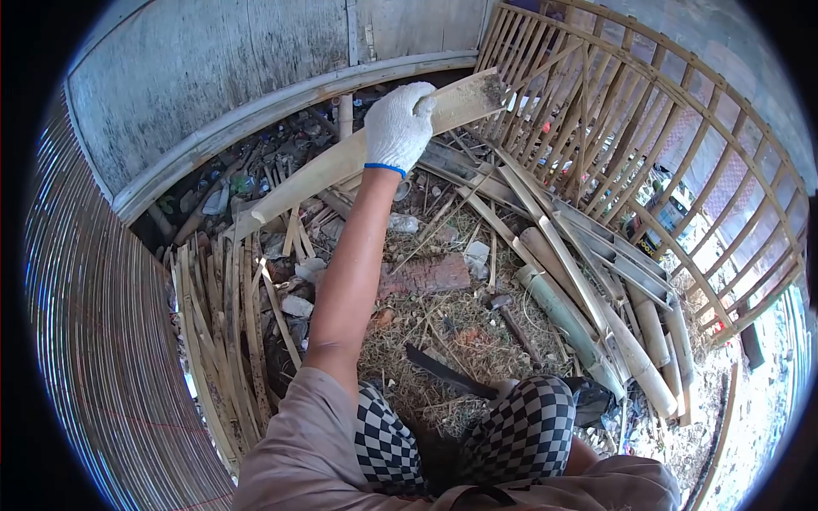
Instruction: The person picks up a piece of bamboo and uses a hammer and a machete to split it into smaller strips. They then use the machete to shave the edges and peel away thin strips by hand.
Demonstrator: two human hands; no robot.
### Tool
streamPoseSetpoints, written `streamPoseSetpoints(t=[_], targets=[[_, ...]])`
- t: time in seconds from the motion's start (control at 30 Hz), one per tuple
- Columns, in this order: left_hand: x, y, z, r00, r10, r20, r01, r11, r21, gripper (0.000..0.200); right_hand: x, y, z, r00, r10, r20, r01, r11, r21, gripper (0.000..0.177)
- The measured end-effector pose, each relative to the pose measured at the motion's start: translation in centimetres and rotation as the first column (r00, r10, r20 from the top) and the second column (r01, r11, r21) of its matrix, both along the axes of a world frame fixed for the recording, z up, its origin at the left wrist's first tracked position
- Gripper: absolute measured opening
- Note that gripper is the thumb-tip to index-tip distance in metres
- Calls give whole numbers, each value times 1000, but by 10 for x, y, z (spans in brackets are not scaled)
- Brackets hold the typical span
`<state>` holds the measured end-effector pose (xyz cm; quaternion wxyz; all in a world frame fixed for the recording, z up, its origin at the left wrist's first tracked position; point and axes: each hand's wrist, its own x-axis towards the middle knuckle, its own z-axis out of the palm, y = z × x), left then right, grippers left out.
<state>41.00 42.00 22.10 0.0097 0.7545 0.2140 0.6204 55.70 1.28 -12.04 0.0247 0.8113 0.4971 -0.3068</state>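
My left hand (399,129), in a white knit glove with a blue cuff, is closed around a long split bamboo piece (319,177). It grips the piece near its upper right end, with the arm stretched out forward. The bamboo slants down to the left, its lower end beside a bundle of thin bamboo strips (223,328). My right hand is out of view. A machete (445,370) with a dark blade lies on the ground before my knees. Near it lies a hammer (514,328).
Bamboo poles and split lengths (567,315) lie piled on the right. Behind them leans a slatted bamboo frame (613,111). A reddish brick-like slab (426,277) rests among straw and rubble. A weathered wall panel (230,81) stands at the back; a curved slatted sheet (102,324) borders the left.
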Motion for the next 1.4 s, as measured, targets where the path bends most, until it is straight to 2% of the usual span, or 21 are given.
streamPoseSetpoints(t=[0.1, 0.2, 0.27, 0.3, 0.33, 0.4, 0.43, 0.47, 0.53, 0.6, 0.7, 0.83, 0.93, 1.07, 1.1, 1.13, 1.2, 1.27, 1.3, 1.33, 1.4], targets=[[1, -1, 0, 998, 55, -28, -55, 998, -9, 19, 16, 7, 32, 998, -70, 8, 68, 992, 103, 42], [2, 0, 0, 1000, 14, -15, -15, 1000, -25, 19, 55, 15, 69, 998, -67, 10, 57, 915, 399, 44], [3, 0, -2, 1000, 26, -7, -26, 1000, -9, 19, 61, 30, 124, 979, -147, -141, 201, 819, 538, 35], [4, 0, -2, 999, 33, -5, -33, 999, 1, 19, 64, 43, 147, 914, -162, -372, 362, 738, 570, 32], [4, 1, -1, 999, 45, -20, -45, 999, -20, 20, 65, 58, 171, 799, -145, -583, 522, 648, 554, 30], [5, -1, -1, 996, 66, -59, -70, 995, -68, 21, 53, 100, 235, 618, 43, -785, 671, 490, 555, 23], [4, -3, 0, 995, 60, -74, -65, 995, -77, 21, 56, 126, 255, 437, 153, -886, 763, 459, 455, 19], [4, -7, 3, 994, 54, -91, -62, 994, -87, 21, 62, 160, 274, 371, 210, -905, 814, 396, 425, 16], [3, -10, 4, 992, 50, -114, -62, 993, -102, 21, 65, 211, 306, 243, 403, -882, 811, 415, 413, 13], [4, -10, 2, 990, 51, -135, -66, 992, -111, 22, 57, 244, 329, 193, 444, -875, 786, 464, 408, 24], [4, -6, -2, 991, -19, -130, 4, 994, -112, 22, 49, 276, 330, 252, 441, -861, 783, 431, 449, 25], [-1, -8, -1, 974, -96, -204, 41, 965, -260, 34, 38, 292, 316, 108, 500, -859, 839, 418, 349, 22], [-30, -6, 9, 861, -290, -418, 88, 894, -440, 70, 44, 290, 315, 162, 505, -848, 832, 391, 392, 23], [-78, 32, -17, 680, -255, -688, -51, 919, -391, 97, 36, 275, 327, 375, 450, -810, 795, 292, 531, 23], [-82, 15, -5, 674, -305, -673, -89, 871, -484, 96, 35, 275, 327, 380, 473, -795, 789, 284, 545, 22], [-82, 10, -4, 699, -303, -648, -81, 867, -492, 95, 32, 271, 332, 395, 455, -798, 791, 273, 547, 21], [-84, 3, -4, 744, -182, -643, -142, 897, -419, 94, 38, 275, 329, 339, 532, -776, 782, 299, 547, 23], [-90, 22, -11, 748, -123, -652, -202, 894, -400, 99, 36, 272, 337, 294, 569, -768, 803, 289, 522, 13], [-94, 33, -16, 732, -46, -680, -251, 909, -332, 101, 38, 268, 341, 317, 580, -751, 799, 264, 541, 10], [-97, 30, -16, 750, -72, -657, -218, 911, -349, 86, 39, 263, 345, 305, 608, -733, 798, 257, 545, 9], [-94, 35, -12, 659, -94, -746, -326, 859, -396, 63, 50, 255, 353, 305, 677, -669, 766, 242, 595, 14]])
